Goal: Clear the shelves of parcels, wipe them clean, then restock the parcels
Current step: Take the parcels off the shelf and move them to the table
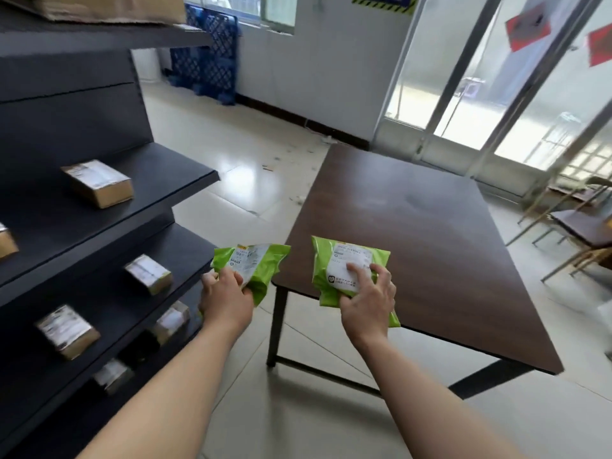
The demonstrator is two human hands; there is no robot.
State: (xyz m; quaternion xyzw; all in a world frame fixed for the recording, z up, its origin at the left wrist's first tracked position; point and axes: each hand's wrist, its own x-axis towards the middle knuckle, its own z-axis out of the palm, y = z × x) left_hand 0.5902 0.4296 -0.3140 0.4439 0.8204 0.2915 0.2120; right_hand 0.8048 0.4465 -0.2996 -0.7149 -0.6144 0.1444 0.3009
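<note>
My left hand (225,298) grips a green plastic parcel (261,263) with a white label, held between the shelf unit and the table corner. My right hand (366,298) grips a second green parcel (334,260), fingers over its label, above the near left part of the brown table (414,233). The dark grey shelves (159,180) stand at the left and carry several small taped cardboard boxes, such as one on the middle shelf (99,182) and two lower ones (149,273) (68,331).
A large cardboard box (109,8) sits on the top shelf. Blue plastic pallets (205,54) lean on the far wall. Glass doors (496,94) fill the back right, and a chair with a metal frame (573,233) stands right of the table. Scraps litter the tiled floor.
</note>
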